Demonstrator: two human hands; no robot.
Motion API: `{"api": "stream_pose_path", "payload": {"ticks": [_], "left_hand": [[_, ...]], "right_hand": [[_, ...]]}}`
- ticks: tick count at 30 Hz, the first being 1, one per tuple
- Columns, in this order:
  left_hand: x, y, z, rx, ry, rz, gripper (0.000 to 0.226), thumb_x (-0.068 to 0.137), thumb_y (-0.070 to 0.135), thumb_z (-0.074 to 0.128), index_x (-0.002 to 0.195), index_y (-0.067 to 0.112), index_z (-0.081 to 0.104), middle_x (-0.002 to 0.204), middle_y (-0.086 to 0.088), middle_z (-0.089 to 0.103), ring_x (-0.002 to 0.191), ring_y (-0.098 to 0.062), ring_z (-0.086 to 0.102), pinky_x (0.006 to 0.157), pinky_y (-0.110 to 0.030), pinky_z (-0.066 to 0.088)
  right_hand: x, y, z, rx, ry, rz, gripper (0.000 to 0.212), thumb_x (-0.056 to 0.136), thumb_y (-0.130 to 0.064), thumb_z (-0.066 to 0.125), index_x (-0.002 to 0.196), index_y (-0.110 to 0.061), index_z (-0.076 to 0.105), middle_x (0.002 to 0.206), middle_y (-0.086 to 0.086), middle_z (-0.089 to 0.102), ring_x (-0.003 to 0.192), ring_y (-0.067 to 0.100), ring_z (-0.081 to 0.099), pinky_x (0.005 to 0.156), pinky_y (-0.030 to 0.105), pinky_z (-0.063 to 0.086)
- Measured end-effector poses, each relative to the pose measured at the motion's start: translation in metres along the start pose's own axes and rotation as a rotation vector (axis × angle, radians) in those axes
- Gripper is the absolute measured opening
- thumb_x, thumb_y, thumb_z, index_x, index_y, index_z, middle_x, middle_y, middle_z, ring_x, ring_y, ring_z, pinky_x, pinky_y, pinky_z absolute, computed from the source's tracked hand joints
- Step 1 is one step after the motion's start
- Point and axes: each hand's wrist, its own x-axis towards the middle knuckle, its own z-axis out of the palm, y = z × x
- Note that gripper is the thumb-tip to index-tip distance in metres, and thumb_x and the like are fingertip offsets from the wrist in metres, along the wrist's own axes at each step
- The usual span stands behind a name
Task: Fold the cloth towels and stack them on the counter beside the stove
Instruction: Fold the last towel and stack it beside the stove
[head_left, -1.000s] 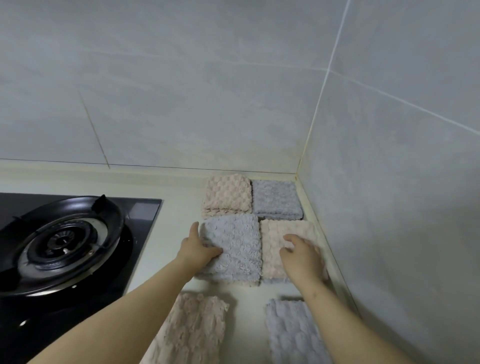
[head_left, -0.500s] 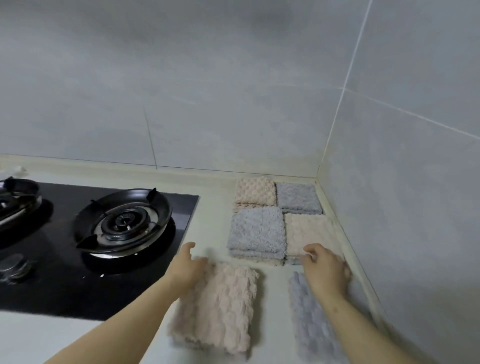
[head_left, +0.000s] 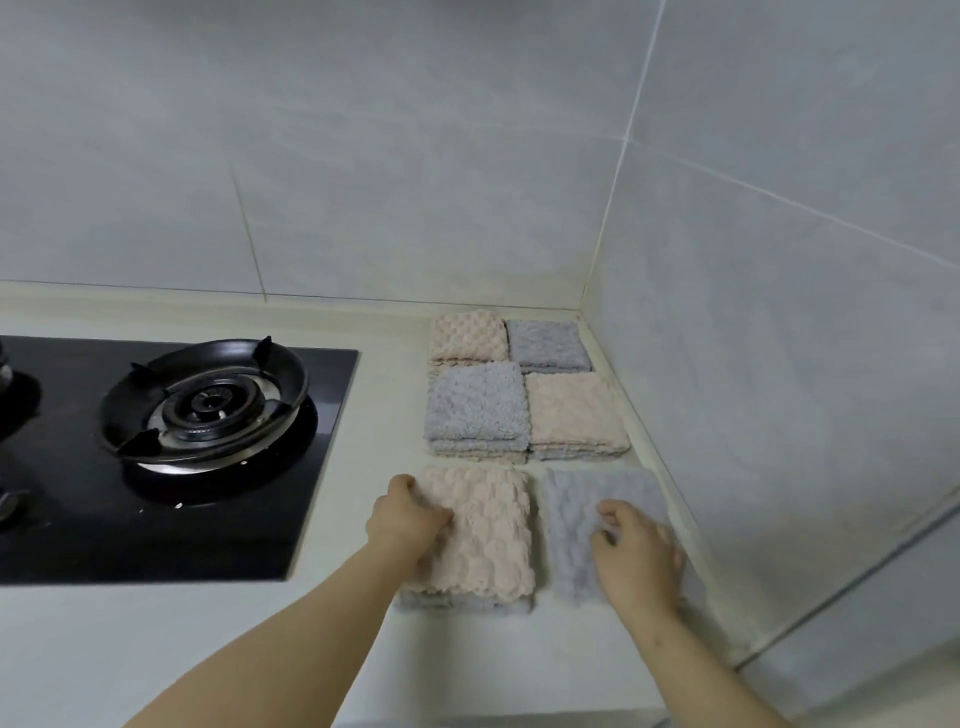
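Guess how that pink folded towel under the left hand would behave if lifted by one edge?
Probably floppy: the pink folded towel is soft, bumpy plush, and the similar grey folded towel bunches where the right hand pinches it. Lifted by the edge the left hand grips, it would likely droop and unfold. Pushed, it may drag the grey layer beneath along.

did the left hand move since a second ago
Yes. The left hand came back toward the person, off the middle grey stack onto the near pink towel.

Bare counter (head_left: 387, 410) strip at frame centre lies free between stove (head_left: 78, 519) and folded towels (head_left: 475, 405); wall (head_left: 779, 364) blocks the right.
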Motion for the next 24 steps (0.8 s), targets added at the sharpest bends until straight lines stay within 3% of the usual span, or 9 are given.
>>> {"api": "stream_pose_path", "payload": {"ticks": [3,6,8,10,12,15,18,21,24], "left_hand": [[0.001,0.009,0.016,0.012,-0.048,0.006,0.074,0.079,0.031,0.069,0.139,0.015,0.031,0.129,-0.014,0.049,0.109,-0.035,0.055,0.096,-0.041,0.047],[-0.006,0.01,0.022,0.086,-0.018,0.025,0.073,0.082,0.037,0.064,0.142,0.018,0.026,0.138,-0.014,0.038,0.122,-0.037,0.044,0.103,-0.043,0.039],[-0.019,0.005,0.02,0.267,0.134,0.184,0.07,0.087,0.043,0.052,0.146,0.024,0.019,0.152,-0.007,0.02,0.137,-0.031,0.025,0.108,-0.043,0.031],[-0.034,0.003,0.021,0.412,0.174,0.426,0.071,0.085,0.058,0.033,0.147,0.029,0.015,0.157,-0.001,0.01,0.144,-0.024,0.012,0.113,-0.041,0.024],[-0.047,0.003,0.033,0.569,0.054,0.552,0.074,0.081,0.069,0.016,0.147,0.037,0.009,0.158,0.006,0.0,0.146,-0.02,-0.001,0.117,-0.041,0.012],[-0.057,-0.001,0.058,0.751,-0.088,0.555,0.063,0.091,0.065,0.021,0.146,0.044,-0.001,0.158,0.009,-0.013,0.145,-0.02,-0.016,0.115,-0.049,-0.007],[-0.054,-0.006,0.069,0.822,-0.048,0.534,0.065,0.089,0.067,0.013,0.146,0.043,-0.005,0.158,0.007,-0.014,0.144,-0.021,-0.02,0.114,-0.052,-0.012],[-0.046,-0.006,0.072,0.843,-0.013,0.541,0.085,0.065,0.072,-0.011,0.145,0.044,-0.006,0.158,0.007,-0.013,0.144,-0.02,-0.021,0.113,-0.052,-0.012],[-0.035,-0.001,0.072,0.839,0.009,0.533,0.092,0.058,0.07,-0.015,0.146,0.044,-0.004,0.158,0.008,-0.012,0.144,-0.02,-0.02,0.113,-0.051,-0.011]], "right_hand": [[-0.002,0.005,0.001,-0.052,-0.021,-0.056,0.037,0.09,-0.02,0.05,0.127,-0.027,0.054,0.133,-0.008,0.055,0.127,0.02,0.041,0.104,0.033,0.027],[-0.006,0.012,0.001,-0.013,0.058,-0.138,0.033,0.086,-0.017,0.052,0.116,-0.023,0.064,0.125,-0.004,0.061,0.123,0.022,0.044,0.1,0.036,0.031],[-0.009,0.017,0.001,-0.027,0.154,-0.225,0.035,0.077,-0.025,0.045,0.1,-0.022,0.071,0.113,0.0,0.068,0.113,0.022,0.049,0.093,0.038,0.038],[-0.012,0.018,-0.003,-0.131,0.111,-0.252,0.043,0.071,-0.034,0.039,0.096,-0.025,0.072,0.115,0.003,0.067,0.114,0.022,0.045,0.093,0.039,0.033],[-0.015,0.018,-0.005,-0.29,-0.014,-0.238,0.044,0.082,-0.041,0.037,0.118,-0.034,0.062,0.142,0.005,0.047,0.134,0.025,0.03,0.104,0.045,0.019],[-0.012,0.024,0.0,-0.304,-0.229,-0.221,0.051,0.095,-0.053,0.026,0.144,-0.044,0.02,0.16,-0.006,-0.001,0.146,0.024,-0.009,0.113,0.053,-0.002],[-0.014,0.022,0.004,-0.326,-0.288,-0.214,0.055,0.095,-0.057,0.022,0.147,-0.045,0.007,0.159,-0.007,-0.008,0.145,0.024,-0.015,0.114,0.054,-0.005],[-0.007,0.02,0.009,-0.348,-0.292,-0.22,0.056,0.095,-0.058,0.02,0.147,-0.044,0.004,0.159,-0.007,-0.009,0.145,0.025,-0.014,0.114,0.054,-0.005],[0.005,0.015,0.015,-0.337,-0.297,-0.231,0.06,0.09,-0.062,0.007,0.147,-0.044,0.003,0.159,-0.007,-0.009,0.145,0.025,-0.013,0.114,0.053,-0.005]]}}
